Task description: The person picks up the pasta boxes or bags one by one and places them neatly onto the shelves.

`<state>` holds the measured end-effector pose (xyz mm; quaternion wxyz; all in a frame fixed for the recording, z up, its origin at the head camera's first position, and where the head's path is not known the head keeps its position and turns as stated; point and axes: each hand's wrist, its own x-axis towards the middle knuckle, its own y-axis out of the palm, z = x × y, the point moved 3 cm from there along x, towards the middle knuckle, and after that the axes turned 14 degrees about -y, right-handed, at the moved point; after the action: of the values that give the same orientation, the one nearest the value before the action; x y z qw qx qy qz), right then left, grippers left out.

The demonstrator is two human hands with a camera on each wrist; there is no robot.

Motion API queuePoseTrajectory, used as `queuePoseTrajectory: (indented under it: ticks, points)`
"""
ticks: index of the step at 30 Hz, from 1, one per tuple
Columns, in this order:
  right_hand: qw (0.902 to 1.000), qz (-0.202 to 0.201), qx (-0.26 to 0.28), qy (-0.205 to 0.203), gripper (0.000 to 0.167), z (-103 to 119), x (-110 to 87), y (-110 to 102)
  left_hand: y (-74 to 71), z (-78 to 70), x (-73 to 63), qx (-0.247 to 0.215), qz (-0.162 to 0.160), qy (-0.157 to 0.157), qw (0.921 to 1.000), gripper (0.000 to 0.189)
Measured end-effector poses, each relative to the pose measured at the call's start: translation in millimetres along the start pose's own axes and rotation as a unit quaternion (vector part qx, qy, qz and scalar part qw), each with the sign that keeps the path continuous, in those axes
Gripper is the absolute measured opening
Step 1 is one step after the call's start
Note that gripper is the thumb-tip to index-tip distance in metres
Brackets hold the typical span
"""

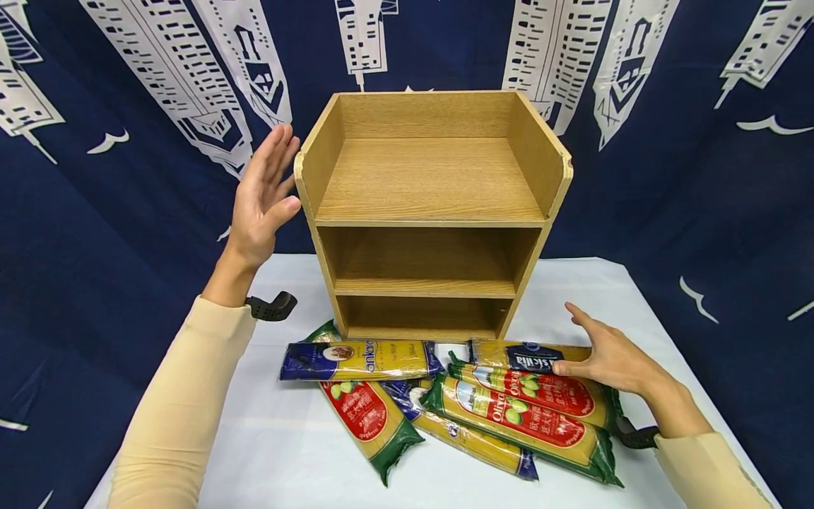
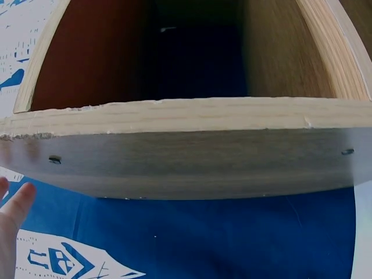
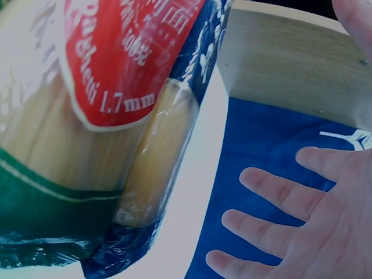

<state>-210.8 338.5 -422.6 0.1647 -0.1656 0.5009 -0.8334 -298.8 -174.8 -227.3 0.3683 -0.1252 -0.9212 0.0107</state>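
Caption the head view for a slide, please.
Left hand beside a wooden shelf unit, right hand near pasta packets piled on a white tabletop.

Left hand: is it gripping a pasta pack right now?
No, the left hand is beside the wooden shelf, holding nothing.

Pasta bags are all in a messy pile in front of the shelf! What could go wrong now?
The bags overlap and their plastic looks shiny, so if the right hand pulls one, others might slide. The left hand is right beside the shelf, so a bump might nudge it. The shelf's side edge looks chipped in the left wrist view, so it might scratch a finger or snag a bag.
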Motion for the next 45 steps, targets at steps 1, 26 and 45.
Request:
queuePoseTrajectory:
  ticks: [1,26,45]
  points:
    - [1.0000,0.003,0.001,0.002,0.117,-1.3,0.6,0.9,0.5,-0.2,0.1,-0.005,0.001,0.000,1.0000,0.086]
    - [0.9967,0.066,-0.030,0.035,0.098,-32.7,-1.8,28.8,3.7,15.8,6.7,0.021,0.001,-0.005,0.9998,0.067]
    - [0.9924,0.114,-0.002,0.048,0.074,-46.5,12.3,25.8,-7.8,24.5,19.1,0.048,0.023,-0.017,0.9984,0.049]
